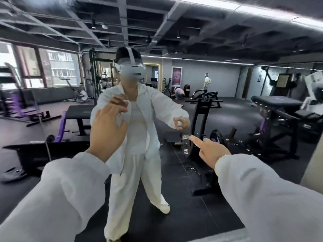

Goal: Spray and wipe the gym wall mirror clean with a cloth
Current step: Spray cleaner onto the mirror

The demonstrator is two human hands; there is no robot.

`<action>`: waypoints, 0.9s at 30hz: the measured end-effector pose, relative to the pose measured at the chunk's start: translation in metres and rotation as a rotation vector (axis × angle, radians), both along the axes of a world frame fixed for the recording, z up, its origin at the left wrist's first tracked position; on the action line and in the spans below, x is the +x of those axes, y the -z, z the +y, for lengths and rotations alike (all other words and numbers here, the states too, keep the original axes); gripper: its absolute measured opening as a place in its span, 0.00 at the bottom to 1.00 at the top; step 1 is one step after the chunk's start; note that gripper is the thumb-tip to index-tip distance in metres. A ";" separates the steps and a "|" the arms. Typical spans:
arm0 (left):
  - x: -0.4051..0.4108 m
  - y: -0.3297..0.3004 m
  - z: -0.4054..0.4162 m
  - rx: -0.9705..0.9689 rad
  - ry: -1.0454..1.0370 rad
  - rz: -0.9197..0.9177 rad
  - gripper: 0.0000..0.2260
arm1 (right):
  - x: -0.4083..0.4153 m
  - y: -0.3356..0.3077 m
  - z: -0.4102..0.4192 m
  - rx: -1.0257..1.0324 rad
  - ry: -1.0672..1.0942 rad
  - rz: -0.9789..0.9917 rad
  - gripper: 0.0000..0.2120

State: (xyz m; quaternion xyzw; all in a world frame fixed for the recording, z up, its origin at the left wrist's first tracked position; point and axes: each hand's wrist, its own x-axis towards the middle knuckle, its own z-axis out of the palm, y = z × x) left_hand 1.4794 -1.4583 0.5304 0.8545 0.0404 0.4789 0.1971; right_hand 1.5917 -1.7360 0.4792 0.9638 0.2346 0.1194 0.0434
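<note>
1. The left hand (108,124) is raised flat against the mirror (227,81), fingers spread and fairly straight. A bit of white shows under the palm and at the reflected fingers; it may be the cloth (120,122), but I cannot tell for sure.
2. The right hand (212,151) is held lower and to the right, forefinger pointing forward and the other fingers curled. In the reflection (136,137) it appears to hold something small and white with a round tip, possibly the sprayer (179,123). Seen directly, the hand hides the object, so the grip is a guess.
3. The mirror fills nearly the whole view, showing the person in white and the gym behind: benches, racks, windows.
4. Progress: the glass reads fairly clear, with no obvious wet streaks or foam. I cannot judge how much is wiped. Likely the work is mid-way, with spraying or wiping in hand.
5. Writing: a small label on the black machine (201,137) is too blurred to read.
</note>
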 end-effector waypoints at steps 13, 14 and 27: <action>0.049 -0.035 -0.208 0.004 0.006 -0.007 0.12 | 0.042 -0.211 -0.211 0.885 -0.115 -0.466 0.28; 0.054 -0.043 -0.218 0.015 0.021 -0.024 0.12 | 0.044 -0.219 -0.221 0.941 -0.119 -0.483 0.27; 0.163 -0.097 -0.302 0.149 0.184 -0.144 0.13 | 0.127 -0.212 -0.377 1.201 0.100 -0.568 0.30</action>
